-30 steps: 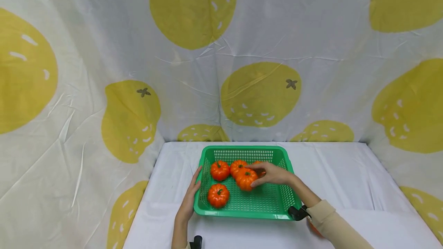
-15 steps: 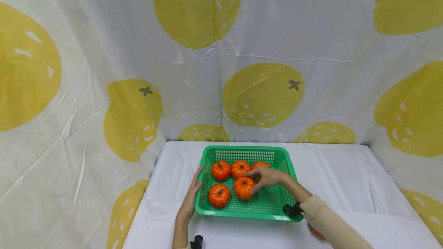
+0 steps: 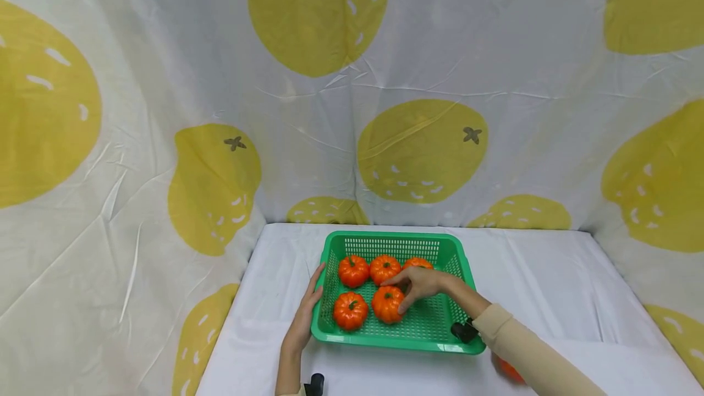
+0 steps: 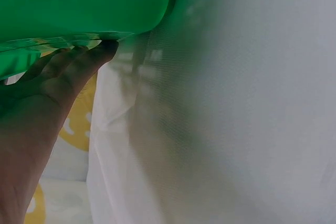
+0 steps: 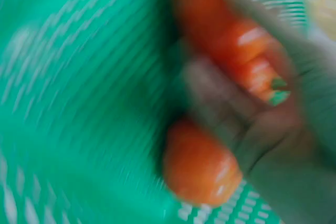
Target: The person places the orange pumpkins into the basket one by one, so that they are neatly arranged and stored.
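Observation:
A green plastic basket [image 3: 385, 341] with slotted walls stands on the white-covered table. My right hand [image 3: 422, 283] reaches in and grips a small orange pumpkin [image 3: 387, 305] near the front middle, thumb on its right side and fingers at its far side. The right wrist view is blurred, with thumb and fingers around an orange pumpkin [image 5: 205, 11]. Left of the gripped one sits another pumpkin [image 3: 350, 311]. Several more stand behind, among them a pumpkin [image 3: 353, 271] at the back left. My left hand [image 3: 301, 318] rests straight-fingered along the basket's left wall [image 4: 79, 9].
On the table outside the basket's front right corner lies another orange object [image 3: 510, 371], partly hidden by the right sleeve [image 3: 517, 341]. White cloth walls [image 3: 308, 139] printed with yellow fruit enclose the table at the back and sides.
My right hand has moved the pumpkin toward the front of the basket, down beside the front left one, uncovering the back right pumpkin. My left hand has kept its place on the basket's side.

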`<control>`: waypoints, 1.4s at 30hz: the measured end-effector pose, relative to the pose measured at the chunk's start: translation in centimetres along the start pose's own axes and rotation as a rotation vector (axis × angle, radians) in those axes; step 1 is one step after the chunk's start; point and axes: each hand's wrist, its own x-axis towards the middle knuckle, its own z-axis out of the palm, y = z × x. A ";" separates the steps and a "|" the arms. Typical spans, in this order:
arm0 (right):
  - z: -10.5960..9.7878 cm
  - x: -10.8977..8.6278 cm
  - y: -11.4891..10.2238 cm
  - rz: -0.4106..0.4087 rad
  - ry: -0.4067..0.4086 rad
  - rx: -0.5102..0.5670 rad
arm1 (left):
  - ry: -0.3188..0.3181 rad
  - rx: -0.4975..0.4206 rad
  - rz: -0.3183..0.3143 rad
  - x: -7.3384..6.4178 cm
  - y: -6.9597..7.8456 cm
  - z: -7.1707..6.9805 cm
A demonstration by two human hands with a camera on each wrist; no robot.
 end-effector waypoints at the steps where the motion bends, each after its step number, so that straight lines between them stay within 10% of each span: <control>1: 0.0 -0.1 0.1 0.008 -0.001 -0.005 | 0.000 0.000 0.000 0.0 0.0 0.0; 27: -0.1 -1.2 0.2 -0.021 0.019 -0.032 | -0.002 -0.001 -0.012 0.0 0.1 0.5; 42: -2.7 -15.8 0.2 0.052 0.340 -0.037 | 0.010 0.018 -0.002 -0.3 0.2 0.2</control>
